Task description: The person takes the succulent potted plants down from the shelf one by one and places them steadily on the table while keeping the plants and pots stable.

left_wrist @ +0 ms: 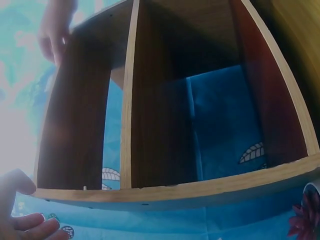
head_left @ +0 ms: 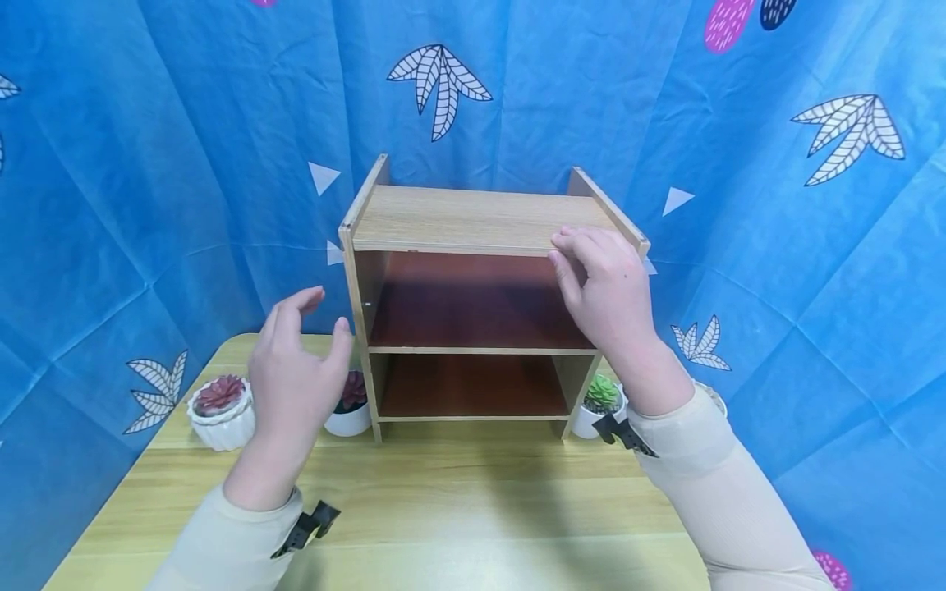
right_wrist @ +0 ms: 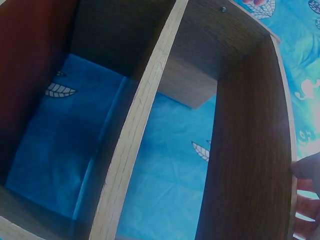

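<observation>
A wooden shelf unit stands upright on the table, with a raised side panel at each end of its top board and reddish-brown shelves below. My right hand is at the right part of the top board's front edge, fingers over it and thumb at the front, pinching the board. In the right wrist view the thumb meets that edge. My left hand is raised just left of the unit, fingers apart and bent, holding nothing. The left wrist view shows its thumb near the side panel's corner.
A white ribbed pot with a dark red succulent sits at the table's left. Another red succulent is beside the unit's left side, and a green succulent beside its right. A blue patterned cloth hangs behind and around the wooden table.
</observation>
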Tool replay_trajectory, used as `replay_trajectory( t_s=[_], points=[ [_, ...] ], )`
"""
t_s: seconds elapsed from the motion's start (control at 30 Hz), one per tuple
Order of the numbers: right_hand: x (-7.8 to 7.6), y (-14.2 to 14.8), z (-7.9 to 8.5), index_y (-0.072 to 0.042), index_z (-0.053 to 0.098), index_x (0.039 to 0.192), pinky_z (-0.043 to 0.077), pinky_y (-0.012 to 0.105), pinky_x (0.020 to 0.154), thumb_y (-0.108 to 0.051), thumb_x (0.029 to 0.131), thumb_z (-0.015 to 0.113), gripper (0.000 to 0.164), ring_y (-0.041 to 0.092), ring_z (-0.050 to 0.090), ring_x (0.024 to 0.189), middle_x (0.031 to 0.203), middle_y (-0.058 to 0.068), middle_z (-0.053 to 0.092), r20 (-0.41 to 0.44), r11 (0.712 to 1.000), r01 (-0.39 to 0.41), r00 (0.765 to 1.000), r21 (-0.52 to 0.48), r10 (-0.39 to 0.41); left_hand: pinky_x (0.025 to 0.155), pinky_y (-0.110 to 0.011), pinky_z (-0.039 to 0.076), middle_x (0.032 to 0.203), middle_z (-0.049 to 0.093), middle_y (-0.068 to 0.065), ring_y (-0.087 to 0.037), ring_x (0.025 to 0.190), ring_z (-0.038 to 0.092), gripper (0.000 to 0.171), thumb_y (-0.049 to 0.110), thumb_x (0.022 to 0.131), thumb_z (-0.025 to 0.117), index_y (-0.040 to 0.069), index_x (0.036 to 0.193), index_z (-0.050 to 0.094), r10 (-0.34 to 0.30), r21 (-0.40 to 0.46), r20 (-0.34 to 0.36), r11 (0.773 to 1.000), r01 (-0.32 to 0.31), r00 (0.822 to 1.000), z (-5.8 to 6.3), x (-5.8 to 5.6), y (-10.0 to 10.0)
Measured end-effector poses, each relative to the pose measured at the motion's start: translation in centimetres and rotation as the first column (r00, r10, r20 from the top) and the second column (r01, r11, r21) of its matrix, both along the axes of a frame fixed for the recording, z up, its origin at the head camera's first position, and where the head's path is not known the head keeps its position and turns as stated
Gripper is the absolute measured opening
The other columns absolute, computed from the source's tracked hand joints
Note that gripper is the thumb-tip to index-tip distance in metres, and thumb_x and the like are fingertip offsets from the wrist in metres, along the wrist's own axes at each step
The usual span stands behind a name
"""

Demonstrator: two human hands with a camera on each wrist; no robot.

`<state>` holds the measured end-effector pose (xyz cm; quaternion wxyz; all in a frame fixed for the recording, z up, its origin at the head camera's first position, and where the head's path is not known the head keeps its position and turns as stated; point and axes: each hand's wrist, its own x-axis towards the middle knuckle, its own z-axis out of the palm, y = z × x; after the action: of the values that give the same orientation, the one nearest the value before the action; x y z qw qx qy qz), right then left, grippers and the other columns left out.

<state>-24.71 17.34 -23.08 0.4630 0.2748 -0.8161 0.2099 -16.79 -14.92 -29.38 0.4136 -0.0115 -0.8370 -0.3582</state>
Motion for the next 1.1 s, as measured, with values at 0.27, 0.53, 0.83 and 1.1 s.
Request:
replay_trajectory(
  t_s=[0.27,0.53,0.83,1.1],
  points=[
    [0.1,0.1,0.0,-0.001,0.074,0.112,0.044,0.042,0.102,-0.018,0.097,0.066,0.023,0.032,0.063,0.112,0.115,0.012,0.073,0.001,1.000,-0.007,1.000,0.015,0.007,0.096,-0.056,0.046,0.132,0.061,-0.014,-0.032,0.122,0.057,0.046,0.018,0.091,0.069,0.002,0.133,0.058,-0.033,-0.042,-0.038,0.999,0.032,0.999,0.2,-0.2,0.7],
    [0.2,0.1,0.0,-0.002,0.074,0.112,0.043,0.042,0.102,-0.017,0.097,0.066,0.023,0.031,0.063,0.112,0.114,0.012,0.073,0.006,1.000,-0.006,1.000,0.019,0.006,0.096,-0.056,0.047,0.133,0.061,-0.017,-0.034,0.122,0.057,0.046,0.020,0.091,0.065,-0.002,0.132,0.058,-0.079,-0.092,-0.122,0.993,0.068,0.989,0.7,-0.4,1.5],
    [0.2,0.0,0.1,-0.002,0.074,0.112,0.044,0.043,0.101,-0.018,0.097,0.066,0.023,0.032,0.063,0.111,0.114,0.012,0.073,-0.003,1.000,-0.006,1.000,0.016,0.006,0.096,-0.055,0.048,0.133,0.061,-0.017,-0.034,0.123,0.056,0.047,0.021,0.091,0.063,0.000,0.133,0.059,-0.125,-0.144,-0.176,0.985,0.100,0.977,1.1,-0.7,2.4],
    [0.2,0.0,0.1,-0.002,0.074,0.112,0.044,0.043,0.101,-0.018,0.097,0.067,0.023,0.032,0.063,0.112,0.114,0.012,0.073,-0.002,1.000,-0.003,1.000,0.013,0.003,0.103,-0.051,0.043,0.136,0.060,-0.015,-0.032,0.127,0.054,0.047,0.020,0.090,0.063,-0.001,0.132,0.058,-0.202,-0.197,-0.220,0.967,0.159,0.954,1.3,-1.1,3.3]
  ],
)
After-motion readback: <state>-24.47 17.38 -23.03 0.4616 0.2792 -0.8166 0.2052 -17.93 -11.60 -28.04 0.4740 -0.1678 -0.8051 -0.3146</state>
